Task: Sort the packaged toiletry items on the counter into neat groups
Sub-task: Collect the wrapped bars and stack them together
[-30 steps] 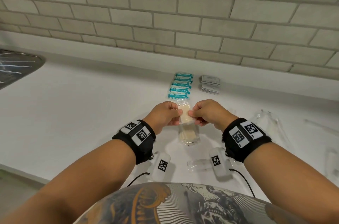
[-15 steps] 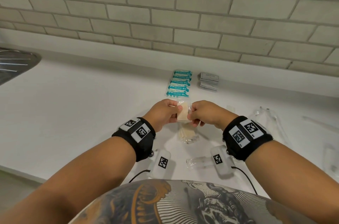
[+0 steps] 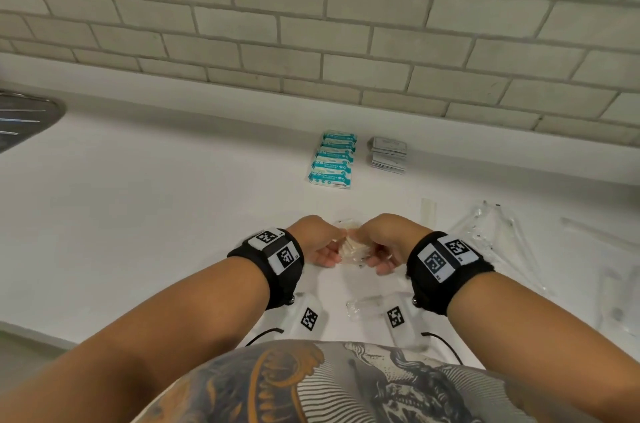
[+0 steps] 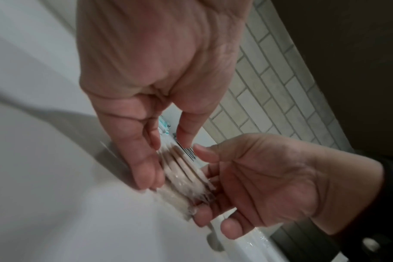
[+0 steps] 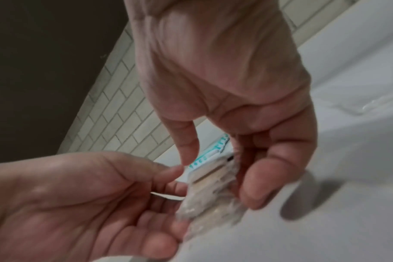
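Two bare hands meet low over a white counter [image 3: 138, 214], squaring up a small stack of clear-wrapped beige packets [image 3: 351, 246]. The left hand [image 3: 320, 242] has its fingers nearly straight against one side of the stack, thumb reaching over the top; the right hand [image 3: 384, 242] mirrors it, fingers loosely bent along the other side. Neither hand clamps hard: both seem to press the stack from either side, probably so the slippery wrappers line up into one tidy pile. In the wrist views the packets are blurred, so how firm the contact is cannot be told. The stack sits on or just above the counter, directly in front of the person. Farther back, near the tiled wall [image 3: 311, 24], two finished groups already lie side by side: a row of teal-and-white sachets [image 3: 333, 159] and a stack of grey packets [image 3: 388, 154]. Loose clear wrappers [image 3: 491, 232] lie to the right. Compared with half a second earlier, the hands have dropped from holding a single packet upright between pinched fingertips above the pile to pressing down around the pile itself.
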Demonstrator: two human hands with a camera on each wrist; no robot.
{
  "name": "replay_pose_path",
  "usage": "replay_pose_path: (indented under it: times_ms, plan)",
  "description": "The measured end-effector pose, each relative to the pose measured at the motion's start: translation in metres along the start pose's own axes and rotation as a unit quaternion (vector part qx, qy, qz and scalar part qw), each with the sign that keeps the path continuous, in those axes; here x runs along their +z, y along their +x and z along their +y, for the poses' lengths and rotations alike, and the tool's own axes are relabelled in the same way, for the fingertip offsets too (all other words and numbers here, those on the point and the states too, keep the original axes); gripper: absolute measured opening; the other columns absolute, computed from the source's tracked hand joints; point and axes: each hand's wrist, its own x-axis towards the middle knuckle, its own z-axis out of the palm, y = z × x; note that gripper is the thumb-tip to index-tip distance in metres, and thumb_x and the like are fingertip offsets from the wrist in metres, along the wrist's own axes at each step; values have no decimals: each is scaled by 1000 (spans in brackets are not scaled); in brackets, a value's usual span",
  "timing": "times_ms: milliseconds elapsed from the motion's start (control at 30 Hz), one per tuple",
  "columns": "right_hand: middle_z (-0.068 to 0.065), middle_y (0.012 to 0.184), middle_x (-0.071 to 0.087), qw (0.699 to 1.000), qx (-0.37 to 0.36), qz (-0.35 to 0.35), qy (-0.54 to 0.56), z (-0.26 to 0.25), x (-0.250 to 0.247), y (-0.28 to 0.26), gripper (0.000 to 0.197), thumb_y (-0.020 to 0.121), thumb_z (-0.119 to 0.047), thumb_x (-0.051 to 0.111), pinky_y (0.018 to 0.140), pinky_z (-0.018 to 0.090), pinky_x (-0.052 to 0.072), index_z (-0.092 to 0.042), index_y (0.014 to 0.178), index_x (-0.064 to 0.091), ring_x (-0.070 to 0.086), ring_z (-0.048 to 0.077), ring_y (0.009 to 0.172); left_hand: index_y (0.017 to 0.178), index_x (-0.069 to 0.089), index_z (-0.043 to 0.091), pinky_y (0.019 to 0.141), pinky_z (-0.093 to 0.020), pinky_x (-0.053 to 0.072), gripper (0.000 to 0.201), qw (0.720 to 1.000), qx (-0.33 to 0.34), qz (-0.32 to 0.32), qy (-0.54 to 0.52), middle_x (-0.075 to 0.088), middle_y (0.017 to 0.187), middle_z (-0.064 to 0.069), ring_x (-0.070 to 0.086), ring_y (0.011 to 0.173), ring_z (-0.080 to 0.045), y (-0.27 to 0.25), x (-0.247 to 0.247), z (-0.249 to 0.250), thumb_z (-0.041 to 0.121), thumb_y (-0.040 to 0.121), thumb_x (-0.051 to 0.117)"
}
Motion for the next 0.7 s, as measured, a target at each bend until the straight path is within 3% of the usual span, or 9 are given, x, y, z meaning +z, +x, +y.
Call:
replay_pose_path:
  times_ms: [67,100,267,367,433,500,567,633,700]
  plan:
    - [9,81,60,1000,4,-4,22,-3,5,0,34,88,-37,63,55,27,50,-7,104,60,51,17,57,102,58,2,64,-29,55,18,1000,2,5,-16,58,81,-10,60,61,-17,3,-1,-1,18,96,54]
    - [7,78,56,999,4,-6,32,-4,7,-2,28,87,-33,65,51,25,46,-9,101,59,47,16,54,102,59,1,66,-29,56,16,1000,4,7,-26,58,82,-10,60,61,-18,5,-1,-1,15,95,55]
    - [10,68,51,998,-50,30,38,-7,12,3,18,77,-15,70,49,22,35,-6,88,59,43,20,51,97,58,3,80,-33,55,7,997,15,-1,-69,58,80,-10,60,68,-19,8,-7,-5,8,94,55]
    - [18,77,63,992,-115,30,50,-13,8,-1,37,70,-5,70,44,22,37,3,105,59,56,24,54,89,56,8,81,-29,53,7,996,37,-14,-80,59,81,-8,59,70,-15,5,-9,-1,8,95,53]
    - [16,95,63,982,-170,66,50,-17,2,-5,49,71,-2,72,49,24,46,-2,115,51,62,25,72,96,54,11,76,-24,51,6,995,71,11,-71,59,91,-9,58,75,-14,7,-9,3,9,93,58]
    - [5,102,57,958,-237,156,-48,-19,-6,-8,49,77,-11,72,67,31,51,-12,119,46,62,26,90,121,45,13,75,-24,48,40,988,118,59,-77,56,108,-9,56,89,-17,12,-11,5,6,87,65]
    - [2,108,57,917,-274,209,-200,-18,-9,-7,44,80,-18,69,80,35,49,-16,120,51,58,26,99,136,33,12,86,-28,47,63,982,154,70,-82,48,124,-11,51,107,-21,14,-12,6,-4,83,64]
    - [4,113,56,881,-265,205,-333,-11,-6,-1,45,79,-20,65,85,37,48,-19,122,55,52,26,105,142,27,14,98,-34,44,74,982,170,59,-50,40,140,-13,45,122,-23,17,-9,7,-11,81,61]
    - [6,117,51,872,-251,185,-377,-2,-2,6,46,81,-28,60,88,39,46,-21,126,52,47,28,109,146,24,18,102,-33,42,80,984,177,37,0,35,148,-11,41,131,-23,18,-3,8,-13,81,60]
